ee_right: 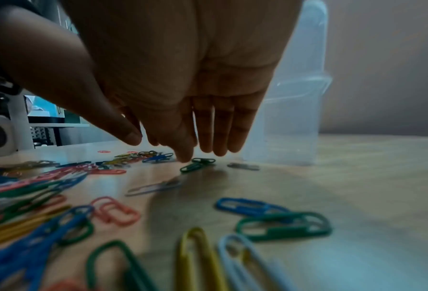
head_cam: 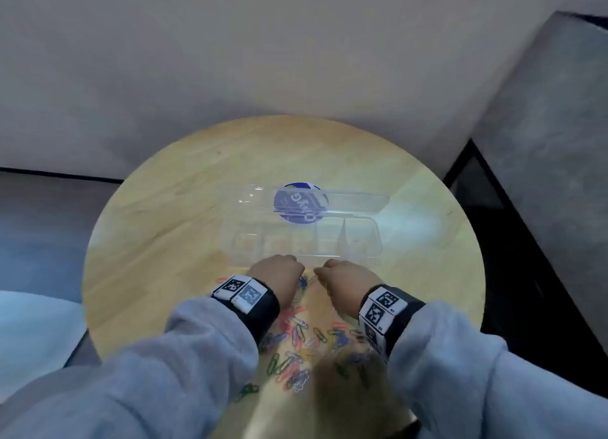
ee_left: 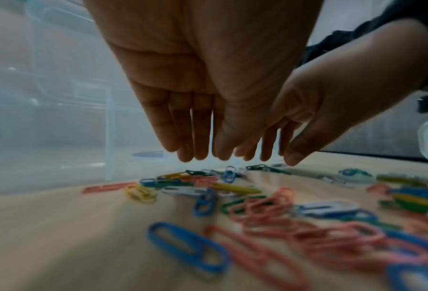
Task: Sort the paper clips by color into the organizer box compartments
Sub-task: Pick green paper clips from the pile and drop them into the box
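A: Entry. Both hands sit side by side at the near wall of the organizer box (head_cam: pixel 301 238), over the far edge of the paper clips (head_cam: pixel 302 336) scattered on the round wooden surface (head_cam: pixel 158 234).

B: State of the hands?

A: Left hand (ee_left: pixel 202 82): fingers straight, held together, pointing down, tips just above the clips, holding nothing. Right hand (ee_right: pixel 182 82): same pose, its thumb tip at or just above a green clip (ee_right: pixel 197 164); contact cannot be confirmed.

B: Why there?

A: My judgement: picking starts from the clips nearest the box, keeping the carry short.

B: Box contents?

A: Clear plastic, lid open and tipped back, a blue round label (head_cam: pixel 301 203) on it. Compartments look empty; no clip is sorted yet, as far as the blur allows.
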`<move>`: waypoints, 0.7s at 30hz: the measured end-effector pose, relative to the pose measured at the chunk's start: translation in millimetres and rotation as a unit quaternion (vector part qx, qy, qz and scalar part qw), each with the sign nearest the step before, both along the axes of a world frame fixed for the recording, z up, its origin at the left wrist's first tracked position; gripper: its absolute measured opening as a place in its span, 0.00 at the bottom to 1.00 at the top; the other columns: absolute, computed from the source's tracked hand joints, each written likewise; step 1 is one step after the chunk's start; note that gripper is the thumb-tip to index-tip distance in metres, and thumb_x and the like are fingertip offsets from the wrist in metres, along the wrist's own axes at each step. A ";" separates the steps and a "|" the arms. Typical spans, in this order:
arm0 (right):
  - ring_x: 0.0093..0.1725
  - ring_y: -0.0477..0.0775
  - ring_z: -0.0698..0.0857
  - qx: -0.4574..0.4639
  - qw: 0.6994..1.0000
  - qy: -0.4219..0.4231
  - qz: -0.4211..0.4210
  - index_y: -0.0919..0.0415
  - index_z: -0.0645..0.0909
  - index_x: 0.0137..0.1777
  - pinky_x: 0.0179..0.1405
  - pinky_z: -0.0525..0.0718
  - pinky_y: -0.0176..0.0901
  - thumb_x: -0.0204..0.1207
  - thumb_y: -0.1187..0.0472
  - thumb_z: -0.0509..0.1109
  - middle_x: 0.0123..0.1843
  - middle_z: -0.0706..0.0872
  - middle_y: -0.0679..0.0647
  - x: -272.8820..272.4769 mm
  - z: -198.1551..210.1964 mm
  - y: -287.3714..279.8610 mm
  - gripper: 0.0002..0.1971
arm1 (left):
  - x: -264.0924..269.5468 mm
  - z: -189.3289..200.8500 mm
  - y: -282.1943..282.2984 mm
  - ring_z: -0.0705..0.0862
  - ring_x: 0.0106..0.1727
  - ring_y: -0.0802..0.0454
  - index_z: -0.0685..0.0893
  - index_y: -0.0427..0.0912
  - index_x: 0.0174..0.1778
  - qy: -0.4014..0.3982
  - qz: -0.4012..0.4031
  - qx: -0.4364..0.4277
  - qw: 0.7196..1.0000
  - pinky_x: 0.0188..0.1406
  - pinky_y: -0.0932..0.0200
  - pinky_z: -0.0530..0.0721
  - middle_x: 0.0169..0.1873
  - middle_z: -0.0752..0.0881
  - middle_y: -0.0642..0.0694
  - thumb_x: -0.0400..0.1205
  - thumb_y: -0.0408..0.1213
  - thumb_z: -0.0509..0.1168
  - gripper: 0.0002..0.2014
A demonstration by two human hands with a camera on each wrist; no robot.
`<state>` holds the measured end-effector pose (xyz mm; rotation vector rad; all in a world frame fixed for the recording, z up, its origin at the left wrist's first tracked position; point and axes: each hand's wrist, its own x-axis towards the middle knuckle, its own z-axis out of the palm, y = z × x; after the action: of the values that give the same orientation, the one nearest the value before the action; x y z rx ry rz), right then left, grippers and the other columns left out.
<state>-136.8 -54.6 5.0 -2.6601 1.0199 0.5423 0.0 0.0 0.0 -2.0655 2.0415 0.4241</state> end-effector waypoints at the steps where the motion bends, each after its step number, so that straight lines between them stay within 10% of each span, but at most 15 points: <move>1: 0.62 0.61 0.80 -0.004 1.000 0.003 -0.002 0.59 0.76 0.67 0.55 0.80 0.51 0.77 0.72 0.58 0.63 0.77 0.57 1.9 -3.0 -2.2 0.20 | 0.5 -0.5 -2.6 0.81 0.58 0.42 0.81 0.40 0.60 -0.014 0.001 0.003 1.000 0.45 0.53 0.75 0.57 0.80 0.42 0.81 0.27 0.56 0.14; 16: 0.46 0.59 0.78 0.011 0.999 0.038 -0.018 0.57 0.74 0.42 0.43 0.75 0.46 0.80 0.63 0.57 0.50 0.80 0.59 -20.9 -0.4 0.1 0.06 | -5.4 2.5 -12.0 0.84 0.56 0.40 0.85 0.35 0.54 -0.044 -0.006 0.067 0.997 0.45 0.57 0.75 0.54 0.86 0.38 0.82 0.29 0.59 0.11; 21: 0.38 0.54 0.78 0.091 0.985 -0.053 -0.136 0.56 0.72 0.34 0.35 0.77 0.42 0.73 0.64 0.63 0.37 0.79 0.52 -28.2 14.4 1.5 0.07 | -8.4 15.3 -9.7 0.86 0.55 0.40 0.86 0.34 0.55 -0.044 -0.005 0.108 0.993 0.48 0.54 0.81 0.53 0.87 0.37 0.81 0.32 0.62 0.12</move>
<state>-165.0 -53.2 19.3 -2.3160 1.2138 0.4089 -8.4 -9.7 15.3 -1.9107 1.8657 0.5171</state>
